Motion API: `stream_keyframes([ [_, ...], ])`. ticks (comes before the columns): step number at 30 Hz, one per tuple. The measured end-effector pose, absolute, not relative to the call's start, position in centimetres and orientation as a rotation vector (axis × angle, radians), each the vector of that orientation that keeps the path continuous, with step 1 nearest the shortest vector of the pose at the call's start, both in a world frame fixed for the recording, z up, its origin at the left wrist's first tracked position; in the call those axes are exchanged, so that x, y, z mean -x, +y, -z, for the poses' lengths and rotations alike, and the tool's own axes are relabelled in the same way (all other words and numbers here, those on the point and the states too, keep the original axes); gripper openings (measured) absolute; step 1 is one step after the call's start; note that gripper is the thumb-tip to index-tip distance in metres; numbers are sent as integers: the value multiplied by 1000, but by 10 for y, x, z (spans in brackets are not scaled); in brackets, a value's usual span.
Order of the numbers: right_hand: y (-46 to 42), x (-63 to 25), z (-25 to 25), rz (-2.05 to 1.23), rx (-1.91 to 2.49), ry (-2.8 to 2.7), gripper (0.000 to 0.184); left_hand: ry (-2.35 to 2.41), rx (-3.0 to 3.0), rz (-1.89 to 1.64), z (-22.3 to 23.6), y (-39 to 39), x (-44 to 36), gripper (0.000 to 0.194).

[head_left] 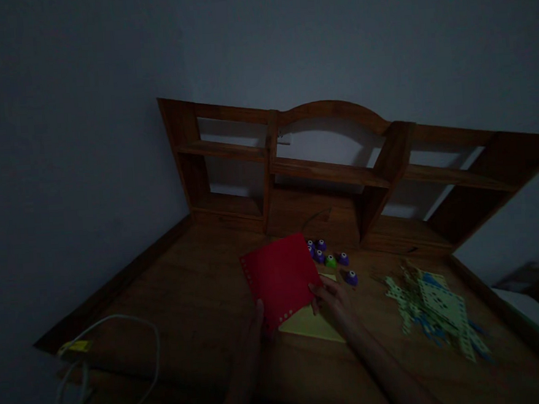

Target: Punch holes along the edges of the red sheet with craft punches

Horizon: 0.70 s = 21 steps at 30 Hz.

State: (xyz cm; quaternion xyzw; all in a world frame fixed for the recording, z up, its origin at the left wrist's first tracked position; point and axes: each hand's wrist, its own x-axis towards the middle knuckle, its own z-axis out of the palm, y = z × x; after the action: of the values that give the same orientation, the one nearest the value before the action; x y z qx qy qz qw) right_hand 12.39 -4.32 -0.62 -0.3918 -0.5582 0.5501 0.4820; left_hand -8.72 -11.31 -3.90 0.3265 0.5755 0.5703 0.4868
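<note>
A red sheet of paper (280, 278) with punched holes along two edges is held over the wooden desk (197, 299). My left hand (255, 329) grips its lower left edge, thumb up against the sheet. My right hand (328, 299) pinches its right edge with closed fingers. Under the red sheet lies a yellow sheet (311, 325) flat on the desk. Several small purple paper punches (321, 246) and a green one (330, 261) sit just behind the red sheet.
A wooden shelf hutch (331, 161) stands at the back of the desk against the wall. A pile of punched green and blue paper strips (436, 310) lies at the right. A white cable (109, 361) with a yellow tag loops at the left edge. The room is dim.
</note>
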Motion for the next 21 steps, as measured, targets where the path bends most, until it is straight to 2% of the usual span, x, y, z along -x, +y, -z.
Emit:
stream_keyframes([
  [7, -39, -124, 10, -1335, 961, -1307, 26, 1348, -698, -1345, 33, -101, 71, 61],
  [13, -40, -123, 10, -1316, 971, -1276, 27, 1315, -727, -1292, 33, -107, 76, 54],
  [21, -39, -123, 13, -1368, 943, -1254, 25, 1328, -714, -1305, 34, -98, 75, 67],
])
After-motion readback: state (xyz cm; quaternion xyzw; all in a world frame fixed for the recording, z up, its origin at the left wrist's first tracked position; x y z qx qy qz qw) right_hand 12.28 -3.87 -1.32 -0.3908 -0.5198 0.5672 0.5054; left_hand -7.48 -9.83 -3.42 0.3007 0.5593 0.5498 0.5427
